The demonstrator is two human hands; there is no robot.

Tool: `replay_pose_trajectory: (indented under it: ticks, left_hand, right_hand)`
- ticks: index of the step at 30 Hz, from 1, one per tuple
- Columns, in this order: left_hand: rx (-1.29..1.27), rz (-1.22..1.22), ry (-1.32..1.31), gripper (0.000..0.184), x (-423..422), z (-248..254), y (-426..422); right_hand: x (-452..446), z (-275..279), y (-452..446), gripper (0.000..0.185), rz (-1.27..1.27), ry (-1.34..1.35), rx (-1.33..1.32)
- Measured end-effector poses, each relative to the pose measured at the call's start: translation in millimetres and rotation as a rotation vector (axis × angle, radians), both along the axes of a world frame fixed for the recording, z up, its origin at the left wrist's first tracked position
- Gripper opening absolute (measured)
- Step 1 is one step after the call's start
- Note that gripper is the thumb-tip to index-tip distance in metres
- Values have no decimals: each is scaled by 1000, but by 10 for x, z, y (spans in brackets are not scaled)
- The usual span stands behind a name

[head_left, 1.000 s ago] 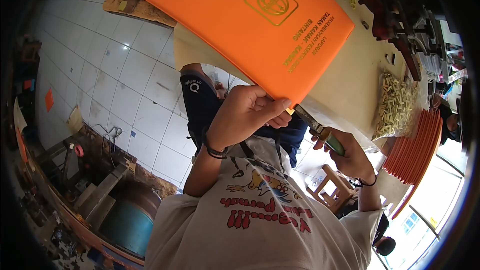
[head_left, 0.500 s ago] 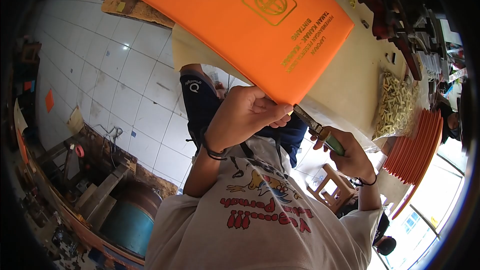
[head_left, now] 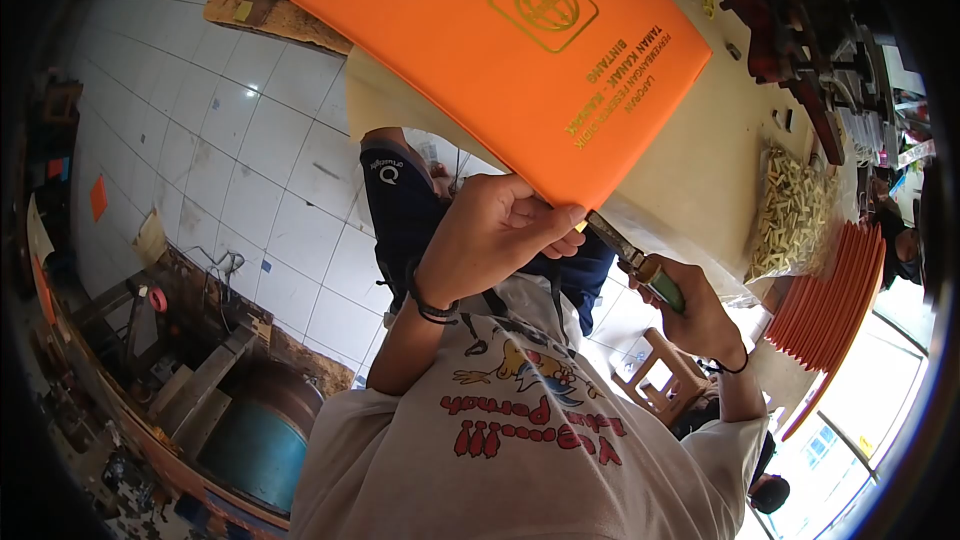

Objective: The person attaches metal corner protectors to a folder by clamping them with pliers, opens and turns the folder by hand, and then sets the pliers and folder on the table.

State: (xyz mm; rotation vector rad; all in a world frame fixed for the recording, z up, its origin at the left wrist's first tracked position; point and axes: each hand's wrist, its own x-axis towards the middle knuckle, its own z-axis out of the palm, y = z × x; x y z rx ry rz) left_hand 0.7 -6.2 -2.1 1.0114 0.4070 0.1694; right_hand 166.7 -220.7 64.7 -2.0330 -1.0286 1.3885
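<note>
At far left, a white tiled floor (head_left: pixel 240 160) stretches beyond a teal drum (head_left: pixel 255 455). Left of centre, the left hand (head_left: pixel 490 230) reaches up from a dark wristband, its fingers closed on the near corner of an orange folder (head_left: pixel 470 60): thumb on top, the others curled at the edge. The folder lies across the desk (head_left: pixel 690 155), its near corner jutting past the edge, with upside-down gold lettering and a globe emblem on its cover. A sliver of yellow (head_left: pixel 581 228) shows under the thumb. Just right of it, the tip of a green-handled metal tool (head_left: pixel 615 238) meets the corner; whether it grips there cannot be told. The right hand (head_left: pixel 695 310) has its fingers wrapped around the handle. Farther right are a wooden stool (head_left: pixel 655 375) below, a clear bag of small yellowish pieces (head_left: pixel 790 220) and a stack of orange folders (head_left: pixel 825 300). Compared with one second ago, both hands keep their holds and the folder has barely shifted; less yellow shows beneath the thumb.
</note>
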Motion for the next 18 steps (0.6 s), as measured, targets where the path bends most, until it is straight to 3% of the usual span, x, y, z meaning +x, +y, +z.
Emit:
replay_pose_trajectory:
  ticks: [11,18]
  left_hand:
    - [17,0,-20,25,-2,-18,5]
    - [2,-1,-25,24,-2,1,7]
  right_hand:
    - [-6,-10,-18,40,1,8,5]
    - [24,-22,-62,57,-27,169,56]
